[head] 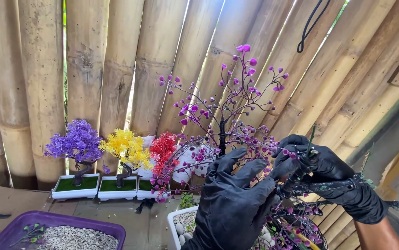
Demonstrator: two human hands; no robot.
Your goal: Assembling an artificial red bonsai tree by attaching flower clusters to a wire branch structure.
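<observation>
Both my hands wear black gloves. My left hand (232,203) is raised with fingers spread and curled around the dark wire trunk of a small artificial tree (222,120) whose thin branches carry purple and magenta bead leaves. My right hand (334,180) is closed on a bundle of black twisted wire branches (301,185) beside the trunk, with a green stem sticking up above its fingers. The tree stands over a white rectangular pot (177,227) with pebbles in it.
Against the bamboo wall (116,60) stand three small artificial trees in white pots: purple (78,141), yellow (125,148), red (163,148). A purple tray (5,231) with gravel and a green sprig lies at the bottom left. A black cord (310,23) hangs at the top right.
</observation>
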